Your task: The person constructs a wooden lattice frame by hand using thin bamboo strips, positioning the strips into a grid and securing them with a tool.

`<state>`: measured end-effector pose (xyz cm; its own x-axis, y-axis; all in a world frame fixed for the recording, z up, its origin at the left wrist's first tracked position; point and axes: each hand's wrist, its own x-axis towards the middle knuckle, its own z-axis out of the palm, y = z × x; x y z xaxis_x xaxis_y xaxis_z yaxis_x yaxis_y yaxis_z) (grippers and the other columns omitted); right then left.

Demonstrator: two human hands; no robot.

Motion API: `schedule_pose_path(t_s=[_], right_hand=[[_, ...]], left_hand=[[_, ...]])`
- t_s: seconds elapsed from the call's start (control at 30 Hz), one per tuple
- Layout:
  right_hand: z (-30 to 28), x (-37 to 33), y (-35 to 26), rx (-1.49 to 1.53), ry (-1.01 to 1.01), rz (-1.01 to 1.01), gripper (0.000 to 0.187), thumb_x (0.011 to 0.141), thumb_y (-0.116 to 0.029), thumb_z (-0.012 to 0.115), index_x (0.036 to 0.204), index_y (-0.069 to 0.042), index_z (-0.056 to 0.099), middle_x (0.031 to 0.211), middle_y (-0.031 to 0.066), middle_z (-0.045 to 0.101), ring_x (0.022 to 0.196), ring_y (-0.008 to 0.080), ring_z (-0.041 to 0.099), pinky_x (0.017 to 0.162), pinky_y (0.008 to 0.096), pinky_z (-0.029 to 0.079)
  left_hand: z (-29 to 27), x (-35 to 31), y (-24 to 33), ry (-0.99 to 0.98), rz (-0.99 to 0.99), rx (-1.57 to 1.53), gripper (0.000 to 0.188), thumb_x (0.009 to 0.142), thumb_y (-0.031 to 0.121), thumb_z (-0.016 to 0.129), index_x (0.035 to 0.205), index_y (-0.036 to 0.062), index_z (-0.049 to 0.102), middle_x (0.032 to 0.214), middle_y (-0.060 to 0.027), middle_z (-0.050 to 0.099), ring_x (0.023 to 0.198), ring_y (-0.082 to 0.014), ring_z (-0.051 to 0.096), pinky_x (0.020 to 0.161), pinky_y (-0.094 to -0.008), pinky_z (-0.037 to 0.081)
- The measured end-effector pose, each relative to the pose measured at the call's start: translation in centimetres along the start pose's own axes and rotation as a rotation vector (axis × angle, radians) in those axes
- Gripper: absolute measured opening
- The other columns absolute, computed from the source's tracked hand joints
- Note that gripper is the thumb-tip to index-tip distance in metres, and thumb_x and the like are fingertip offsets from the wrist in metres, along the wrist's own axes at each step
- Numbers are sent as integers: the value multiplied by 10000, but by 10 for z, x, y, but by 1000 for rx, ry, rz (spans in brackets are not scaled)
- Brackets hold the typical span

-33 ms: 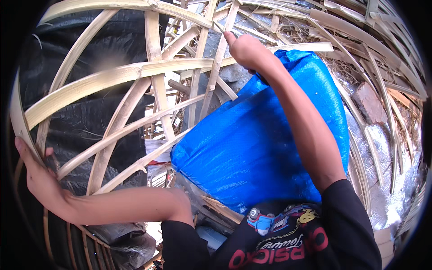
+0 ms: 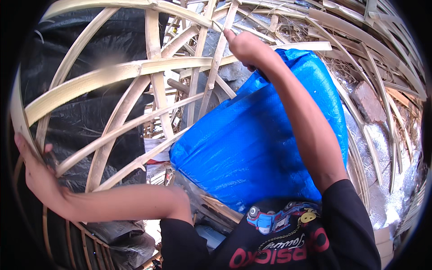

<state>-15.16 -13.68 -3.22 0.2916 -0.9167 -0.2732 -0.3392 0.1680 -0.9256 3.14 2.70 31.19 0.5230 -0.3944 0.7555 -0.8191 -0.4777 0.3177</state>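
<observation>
At the far left, my left hand (image 2: 39, 176) is closed round a pale split-bamboo strip (image 2: 19, 110), with the thumb along its outer side. Another broad strip (image 2: 90, 81) runs from there across the lattice to the right. Up at the top centre, my right hand (image 2: 248, 47) is closed on a dark-handled knife; the handle's end (image 2: 262, 74) shows below the fist. A thin curved blade (image 2: 218, 26) extends beyond my thumb, beside the crossing bamboo strips (image 2: 220, 45). My fist hides most of the handle. Whether the blade touches the bamboo I cannot tell.
A blue plastic sheet (image 2: 243, 148) covers the area before my body, under my right forearm. Black sheeting (image 2: 67, 130) hangs behind the lattice at left. Several bamboo strips (image 2: 360, 31) are heaped at upper right, near a brick-like block (image 2: 366, 101) and silvery sheeting (image 2: 378, 198).
</observation>
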Motion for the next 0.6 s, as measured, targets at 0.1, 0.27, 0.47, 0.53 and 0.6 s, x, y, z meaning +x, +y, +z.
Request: schedule_pose_path(t_s=[0.1, 0.27, 0.47, 0.53, 0.6], right_hand=[[-20, 5, -9, -110, -204, 71, 796, 1043, -521, 269, 617, 77, 578, 512, 169, 547, 417, 303, 546, 506, 453, 481], [-11, 14, 10, -65, -121, 128, 732, 1051, -450, 257, 760, 76, 674, 616, 198, 635, 619, 347, 646, 671, 457, 517], [-5, 15, -2, -241, -86, 69, 649, 1051, -382, 237, 975, 77, 691, 802, 229, 698, 788, 378, 686, 781, 449, 532], [-10, 15, -17, -364, -163, 126, 525, 1026, -278, 287, 1017, 48, 699, 935, 236, 702, 923, 377, 677, 821, 456, 530], [-20, 36, -22, -563, -397, 172, 377, 971, -192, 410, 1076, 17, 706, 1116, 234, 681, 1031, 350, 672, 845, 430, 544]], left_hand=[[2, 8, -2, -19, 37, -13, 752, 816, 722, 615, 1070, 23, 727, 753, -16, 620, 519, -74, 301, 494, -251, 226], [-10, -1, 12, -91, -88, 120, 698, 913, 621, 578, 1350, 76, 600, 990, -43, 663, 638, -67, 452, 503, -244, 239], [-4, 14, -9, -26, 52, 85, 876, 767, 823, 557, 1027, 9, 748, 770, -56, 648, 678, -143, 486, 694, -290, 380], [2, 23, -8, -48, 77, 97, 884, 770, 830, 541, 1050, 18, 749, 791, -61, 658, 763, -162, 541, 796, -305, 415], [3, 21, 6, -103, 37, 131, 901, 771, 849, 505, 1089, 41, 745, 820, -60, 672, 920, -189, 576, 952, -337, 385]])
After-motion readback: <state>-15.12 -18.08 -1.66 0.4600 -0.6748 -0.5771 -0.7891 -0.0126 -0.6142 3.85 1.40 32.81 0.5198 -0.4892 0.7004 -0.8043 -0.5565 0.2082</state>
